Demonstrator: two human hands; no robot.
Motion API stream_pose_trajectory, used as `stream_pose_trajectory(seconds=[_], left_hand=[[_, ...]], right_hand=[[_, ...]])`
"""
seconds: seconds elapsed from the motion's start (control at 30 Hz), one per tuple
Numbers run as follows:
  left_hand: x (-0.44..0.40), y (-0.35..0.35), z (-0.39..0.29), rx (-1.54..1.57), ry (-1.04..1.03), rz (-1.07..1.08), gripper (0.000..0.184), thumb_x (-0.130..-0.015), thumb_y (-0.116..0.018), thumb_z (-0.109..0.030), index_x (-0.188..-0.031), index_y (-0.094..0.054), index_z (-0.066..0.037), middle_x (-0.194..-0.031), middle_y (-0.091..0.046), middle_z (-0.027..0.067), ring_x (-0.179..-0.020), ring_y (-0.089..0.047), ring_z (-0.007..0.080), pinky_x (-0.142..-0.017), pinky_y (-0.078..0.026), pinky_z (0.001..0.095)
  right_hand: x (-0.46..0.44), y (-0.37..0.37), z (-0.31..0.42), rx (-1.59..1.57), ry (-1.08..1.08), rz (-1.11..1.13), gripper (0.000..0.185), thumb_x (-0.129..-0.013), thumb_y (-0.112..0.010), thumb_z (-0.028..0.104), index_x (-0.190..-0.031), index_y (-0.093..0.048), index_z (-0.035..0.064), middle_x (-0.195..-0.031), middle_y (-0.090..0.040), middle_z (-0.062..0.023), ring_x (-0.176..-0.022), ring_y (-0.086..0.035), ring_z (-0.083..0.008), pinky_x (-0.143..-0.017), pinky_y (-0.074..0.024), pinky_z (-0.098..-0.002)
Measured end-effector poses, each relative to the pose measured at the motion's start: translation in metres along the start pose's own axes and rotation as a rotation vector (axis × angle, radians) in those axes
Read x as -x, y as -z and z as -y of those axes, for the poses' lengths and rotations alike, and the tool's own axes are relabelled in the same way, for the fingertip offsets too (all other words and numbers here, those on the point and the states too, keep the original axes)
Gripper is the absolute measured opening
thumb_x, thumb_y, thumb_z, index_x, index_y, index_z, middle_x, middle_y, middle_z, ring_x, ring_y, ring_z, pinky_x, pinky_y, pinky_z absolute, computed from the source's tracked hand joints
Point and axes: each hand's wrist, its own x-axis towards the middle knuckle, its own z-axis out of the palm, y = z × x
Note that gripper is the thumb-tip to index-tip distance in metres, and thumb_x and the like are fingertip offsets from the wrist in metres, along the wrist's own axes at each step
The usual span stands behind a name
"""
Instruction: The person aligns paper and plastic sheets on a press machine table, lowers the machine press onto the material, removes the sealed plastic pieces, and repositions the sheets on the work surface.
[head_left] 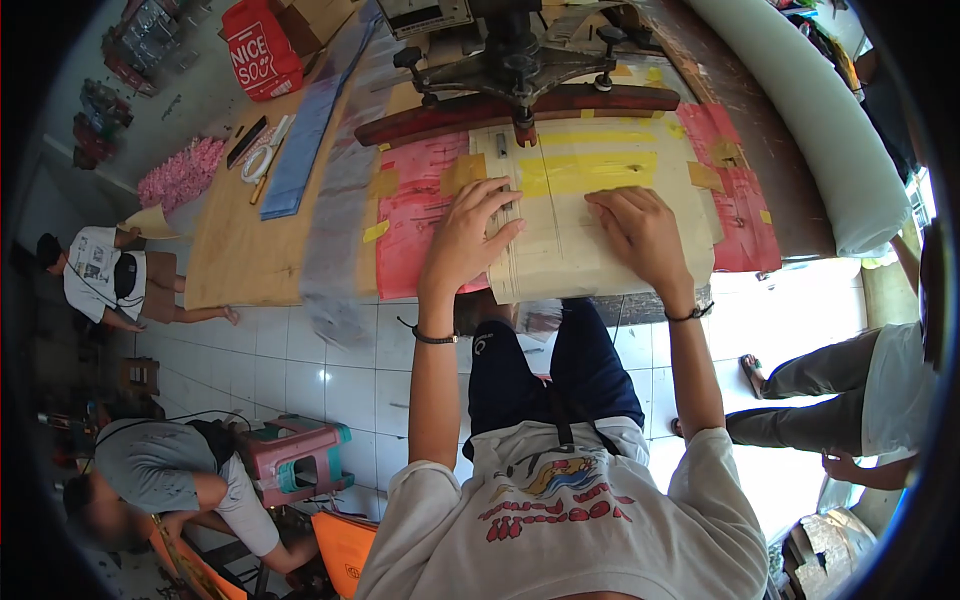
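A cream board or sheet (565, 260) with yellow tape (590, 175) lies at the table's front edge, over a red sheet (745, 215). My left hand (468, 235) rests on its left side, fingers spread, near a small metal piece (502, 146). On the right part of the cream sheet is my right hand (645, 235), its fingers curled and pressed together. Whatever lies under those fingertips is hidden. Just beyond both hands stands a dark metal machine head (520, 75) with a curved red bar (400, 125) across it.
Left on the table are a folded blue cloth (300, 150), scissors (262, 160) and a red bag (262, 50). A white roll (810, 110) runs along the right. One person sits near a stool (295, 460) at lower left; others stand at far left and right.
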Motion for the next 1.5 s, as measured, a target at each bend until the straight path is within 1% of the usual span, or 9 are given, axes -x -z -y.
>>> stream_pose_trajectory(seconds=[0.07,0.2,0.23,0.37,0.5,0.67,0.9,1.0,1.5], left_hand=[[-0.003,0.002,0.000,-0.006,-0.010,-0.005,0.038,-0.093,-0.076,-0.023,-0.126,-0.071,-0.004,-0.142,-0.062,0.0128,-0.136,-0.053,0.0339,-0.116,-0.043,0.0434],[0.002,0.001,-0.005,-0.010,0.001,-0.043,0.036,-0.093,-0.077,-0.021,-0.124,-0.072,-0.005,-0.141,-0.062,0.0138,-0.134,-0.055,0.0346,-0.114,-0.045,0.0435],[0.003,0.001,-0.007,-0.016,0.007,-0.053,0.035,-0.093,-0.077,-0.021,-0.123,-0.073,-0.005,-0.141,-0.062,0.0141,-0.134,-0.056,0.0348,-0.113,-0.045,0.0435],[0.008,0.001,-0.011,0.027,0.016,-0.078,0.032,-0.093,-0.077,-0.019,-0.122,-0.073,-0.005,-0.140,-0.063,0.0149,-0.131,-0.058,0.0352,-0.111,-0.048,0.0436],[0.021,0.000,-0.017,-0.006,0.001,-0.096,0.031,-0.094,-0.075,-0.020,-0.120,-0.073,-0.004,-0.141,-0.062,0.0165,-0.132,-0.057,0.0369,-0.111,-0.047,0.0455],[0.033,-0.002,-0.024,-0.111,-0.001,-0.111,0.032,-0.093,-0.075,-0.022,-0.121,-0.073,-0.005,-0.140,-0.063,0.0162,-0.133,-0.057,0.0373,-0.112,-0.047,0.0465],[0.035,-0.005,-0.023,-0.107,-0.006,-0.141,0.031,-0.093,-0.075,-0.022,-0.120,-0.073,-0.006,-0.134,-0.065,0.0154,-0.130,-0.058,0.0368,-0.111,-0.048,0.0467],[0.035,-0.004,-0.023,-0.116,-0.016,-0.154,0.030,-0.092,-0.076,-0.019,-0.119,-0.074,-0.008,-0.135,-0.066,0.0126,-0.128,-0.060,0.0355,-0.108,-0.051,0.0449],[0.035,-0.002,-0.023,-0.088,0.005,-0.111,0.030,-0.095,-0.073,-0.021,-0.121,-0.073,-0.005,-0.135,-0.065,0.0156,-0.131,-0.057,0.0367,-0.112,-0.047,0.0467]], right_hand=[[0.019,-0.007,0.009,-0.094,-0.110,-0.047,0.017,-0.092,-0.071,0.009,-0.108,-0.077,0.0076,-0.105,-0.076,-0.0107,-0.105,-0.069,-0.0334,-0.094,-0.0541,-0.0428],[0.038,-0.020,0.032,0.142,-0.002,-0.176,0.016,-0.093,-0.070,0.013,-0.107,-0.077,0.0104,-0.119,-0.075,-0.0069,-0.117,-0.069,-0.0313,-0.104,-0.0493,-0.0459],[0.040,-0.023,0.033,0.146,-0.036,-0.184,0.014,-0.093,-0.071,0.014,-0.105,-0.077,0.0108,-0.121,-0.076,-0.0049,-0.120,-0.068,-0.0280,-0.107,-0.0479,-0.0459],[0.037,-0.027,0.031,0.102,-0.071,-0.222,0.008,-0.092,-0.073,0.014,-0.098,-0.078,0.0112,-0.116,-0.077,-0.0037,-0.118,-0.069,-0.0267,-0.104,-0.0492,-0.0443],[0.037,-0.029,0.029,0.113,-0.048,-0.236,0.008,-0.092,-0.073,0.015,-0.097,-0.078,0.0117,-0.115,-0.078,-0.0039,-0.116,-0.070,-0.0264,-0.104,-0.0497,-0.0444],[0.038,-0.029,0.030,0.115,-0.063,-0.230,0.008,-0.093,-0.073,0.016,-0.097,-0.078,0.0122,-0.114,-0.078,-0.0037,-0.116,-0.070,-0.0265,-0.104,-0.0496,-0.0443],[0.038,-0.031,0.031,0.130,-0.074,-0.235,0.008,-0.094,-0.072,0.018,-0.097,-0.078,0.0128,-0.115,-0.077,-0.0039,-0.116,-0.070,-0.0264,-0.104,-0.0492,-0.0439],[0.038,-0.032,0.031,0.138,-0.070,-0.233,0.008,-0.094,-0.072,0.017,-0.097,-0.078,0.0123,-0.115,-0.077,-0.0041,-0.116,-0.070,-0.0265,-0.104,-0.0492,-0.0439],[0.038,-0.028,0.033,0.104,-0.088,-0.210,0.009,-0.094,-0.072,0.016,-0.099,-0.077,0.0109,-0.118,-0.077,-0.0052,-0.119,-0.069,-0.0277,-0.106,-0.0481,-0.0443]])
